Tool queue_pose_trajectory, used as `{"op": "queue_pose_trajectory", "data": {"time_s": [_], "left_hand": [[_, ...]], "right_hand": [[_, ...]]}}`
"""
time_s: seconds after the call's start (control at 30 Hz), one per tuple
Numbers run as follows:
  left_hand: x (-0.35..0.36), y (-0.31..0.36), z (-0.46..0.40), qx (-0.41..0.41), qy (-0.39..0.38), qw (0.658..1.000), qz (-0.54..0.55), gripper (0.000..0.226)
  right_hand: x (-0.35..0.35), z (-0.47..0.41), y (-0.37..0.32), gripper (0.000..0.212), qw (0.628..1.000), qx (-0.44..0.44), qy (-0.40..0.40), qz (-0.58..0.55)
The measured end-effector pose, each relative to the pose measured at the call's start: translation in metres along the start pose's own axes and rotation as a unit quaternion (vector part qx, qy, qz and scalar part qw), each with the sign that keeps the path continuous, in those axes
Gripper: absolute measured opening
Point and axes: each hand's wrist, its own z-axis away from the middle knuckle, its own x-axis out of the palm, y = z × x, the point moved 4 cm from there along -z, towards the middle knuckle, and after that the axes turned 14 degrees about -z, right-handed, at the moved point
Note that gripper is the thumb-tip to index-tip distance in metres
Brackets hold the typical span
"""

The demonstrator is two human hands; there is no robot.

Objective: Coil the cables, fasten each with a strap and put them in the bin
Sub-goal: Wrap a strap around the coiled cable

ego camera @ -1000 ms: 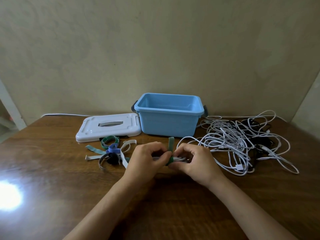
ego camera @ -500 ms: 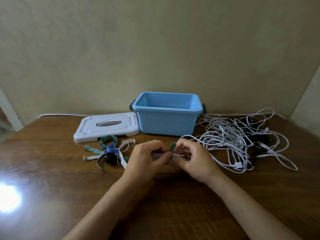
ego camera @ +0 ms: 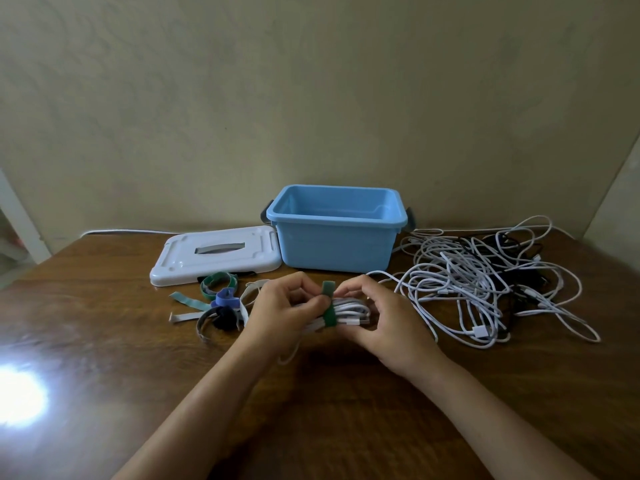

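**Cinching the green strap around the first coil**

The left hand (ego camera: 284,317) is gripping one end of a coiled white cable (ego camera: 346,311), its thumb pressing down on the green strap (ego camera: 329,315) that is circling the bundle. The right hand (ego camera: 388,323) is cradling the other end, fingertips pinching near the strap's free tail, which is sticking up above the coil. To finish well, the tail probably needs pulling snug and pressing flat onto itself — while the left grip is keeping the loops from springing apart.

The coil is sitting just above the tabletop (ego camera: 311,410), in front of the blue bin (ego camera: 336,244), which appears empty. It is looking compact and flattened, loops lying parallel, connectors showing at the right end — slippery, I judge.
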Motion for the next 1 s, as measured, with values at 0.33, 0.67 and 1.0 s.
{"op": "queue_pose_trajectory", "data": {"time_s": [0.33,0.67,1.0], "left_hand": [[0.003,-0.002,-0.004,0.068,0.031,0.991,-0.107,0.010],[0.004,0.006,0.002,0.156,0.059,0.967,-0.194,0.021],[0.006,0.010,0.003,0.205,0.053,0.954,-0.211,0.014]], "right_hand": [[-0.005,0.001,0.004,0.030,1.000,-0.012,0.011,-0.001],[-0.007,-0.002,0.011,0.027,0.999,0.025,-0.002,-0.046],[-0.007,-0.003,0.013,0.028,0.994,0.051,-0.002,-0.100]]}}
